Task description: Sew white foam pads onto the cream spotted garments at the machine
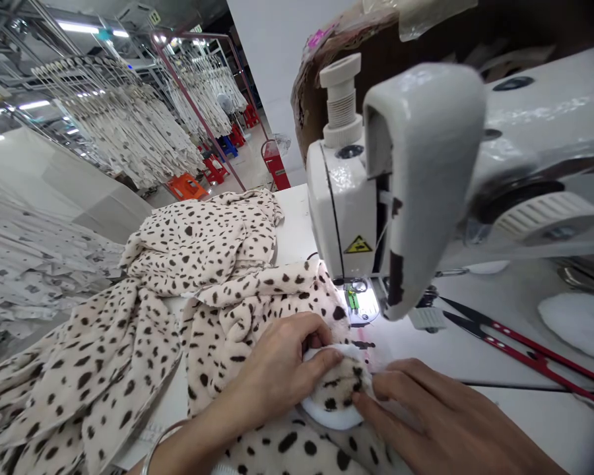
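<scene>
Just in front of the sewing machine (349, 211), a small rounded spotted fabric piece (339, 389) with a fluffy white edge lies over larger spotted plush fabric (257, 303). My left hand (287, 359) grips its upper left side, thumb on top and fingers curled out of sight beneath. On the opposite side my right hand (426, 415) pinches the right edge, its thumb on the spotted face and its other fingers bent. Behind both hands, the lit presser foot (353, 301), with a green part, stands close to the edge of the larger fabric.
Red-handled scissors (525, 349) lie right of the machine, near a white fluffy piece (579, 323). More spotted fabric (193, 237) is heaped on the left and back of the table. Hanging garments (123, 125) and red stools (214, 170) stand beyond.
</scene>
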The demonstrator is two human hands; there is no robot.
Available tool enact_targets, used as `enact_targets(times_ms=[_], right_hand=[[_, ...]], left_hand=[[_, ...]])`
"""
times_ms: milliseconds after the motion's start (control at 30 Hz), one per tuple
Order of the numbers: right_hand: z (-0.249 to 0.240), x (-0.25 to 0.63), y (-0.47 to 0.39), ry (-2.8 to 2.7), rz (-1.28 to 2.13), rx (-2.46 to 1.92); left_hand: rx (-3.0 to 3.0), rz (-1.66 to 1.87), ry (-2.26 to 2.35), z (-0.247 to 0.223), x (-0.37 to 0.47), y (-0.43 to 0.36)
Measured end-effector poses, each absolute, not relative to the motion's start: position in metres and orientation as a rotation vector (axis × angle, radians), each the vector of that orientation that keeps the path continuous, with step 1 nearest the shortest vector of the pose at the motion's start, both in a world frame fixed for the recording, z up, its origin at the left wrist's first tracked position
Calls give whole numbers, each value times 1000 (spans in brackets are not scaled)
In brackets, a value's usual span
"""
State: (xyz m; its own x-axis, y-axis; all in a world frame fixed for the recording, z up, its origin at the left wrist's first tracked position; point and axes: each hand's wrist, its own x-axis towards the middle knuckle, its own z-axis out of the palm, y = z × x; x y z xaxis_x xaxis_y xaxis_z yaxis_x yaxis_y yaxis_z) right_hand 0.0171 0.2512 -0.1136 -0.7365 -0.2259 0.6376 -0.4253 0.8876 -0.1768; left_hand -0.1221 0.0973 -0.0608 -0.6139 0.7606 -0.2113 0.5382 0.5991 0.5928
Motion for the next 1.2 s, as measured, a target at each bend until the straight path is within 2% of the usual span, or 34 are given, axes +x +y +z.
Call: enact_targets(times_ms=[233, 567, 1200], right_hand=[[-119, 14, 243, -2218, 373, 439], [-120, 20, 238, -2315, 444, 387], [-126, 24, 235, -2314, 367, 455]], left_hand=[[1085, 662, 2412, -62, -120, 99], [1031, 919, 2232, -65, -123, 96], [1179, 731, 2251, -60, -114, 99]])
